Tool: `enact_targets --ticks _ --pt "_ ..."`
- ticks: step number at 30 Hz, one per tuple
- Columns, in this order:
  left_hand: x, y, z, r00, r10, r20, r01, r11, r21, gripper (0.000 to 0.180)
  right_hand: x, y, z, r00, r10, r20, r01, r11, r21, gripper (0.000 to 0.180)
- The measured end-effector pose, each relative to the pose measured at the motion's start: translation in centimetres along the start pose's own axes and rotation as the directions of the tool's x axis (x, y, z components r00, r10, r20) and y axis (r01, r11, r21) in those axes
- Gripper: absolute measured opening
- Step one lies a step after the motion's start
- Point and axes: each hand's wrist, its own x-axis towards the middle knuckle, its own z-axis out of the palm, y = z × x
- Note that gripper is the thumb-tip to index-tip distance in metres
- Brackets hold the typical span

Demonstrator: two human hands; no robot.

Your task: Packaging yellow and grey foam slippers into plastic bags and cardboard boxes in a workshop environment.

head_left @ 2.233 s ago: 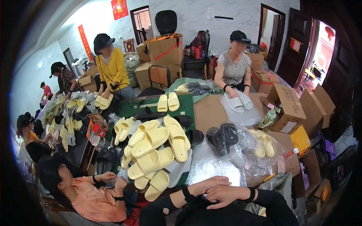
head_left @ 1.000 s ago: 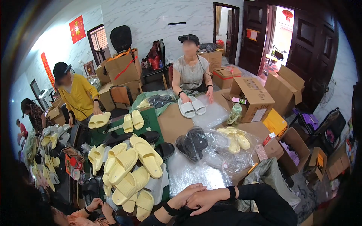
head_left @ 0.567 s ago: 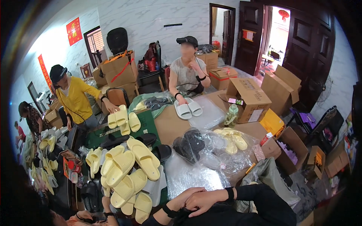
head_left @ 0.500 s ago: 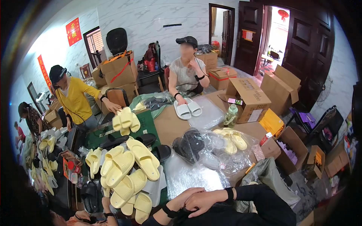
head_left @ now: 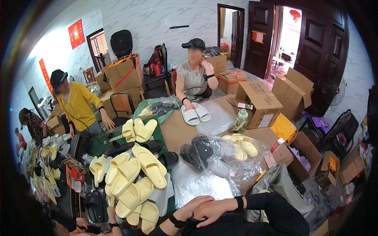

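**Meanwhile, both hands idle while the slipper pile waits**

Plainly, the person's own hands are not on any footwear at this moment. The right hand [head_left: 214, 210] lies folded over the left hand [head_left: 193, 204] at six o'clock in the head view, fingers loosely curled and holding nothing but each other, resting just at the near edge of the table [head_left: 179, 131].

Nearest to them, at about seven o'clock, sits the heap of loose yellow slippers [head_left: 134, 175], unbagged and lying every which way, some overlapping. Just ahead of the hands, a flat clear plastic sheet [head_left: 197, 183] lies on the table with nothing on it. Beyond it, towards one o'clock, bagged black slippers [head_left: 199, 151] and bagged yellow slippers [head_left: 242, 147] lie side by side in crumpled clear bags.

Judging by this layout, a small share of the packing looks done, namely the two bagged lots, while the far larger loose heap remains untouched.

At twelve o'clock a seated person in a grey top [head_left: 193, 78] rests a hand by a pair of white slippers [head_left: 195, 114]; at ten o'clock a person in a yellow top [head_left: 78, 106] leans towards another yellow pair [head_left: 138, 129].
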Motion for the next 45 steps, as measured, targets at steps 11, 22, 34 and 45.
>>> enact_targets --ticks 11,22,34,45 --pt "-0.3 -0.1 0.4 0.996 0.038 -0.082 -0.034 0.998 0.048 0.017 0.0 0.6 0.7 1.0 -0.002 -0.014 0.002 1.0 -0.002 0.045" --pt "0.0 0.2 0.7 0.99 -0.118 -0.081 0.112 0.991 -0.074 0.023 -0.2 0.0 0.0 0.999 0.048 0.016 -0.047 0.998 -0.03 0.041" --pt "-0.1 -0.9 0.0 0.996 -0.013 -0.088 0.006 0.997 -0.079 0.021 -0.2 -0.1 0.1 1.0 0.017 0.002 -0.017 1.0 -0.021 0.04" --pt "0.1 -0.2 -0.1 0.995 -0.028 -0.092 0.03 0.999 0.014 0.018 -0.2 0.5 0.5 1.0 -0.006 0.002 0.006 1.0 -0.016 0.04"
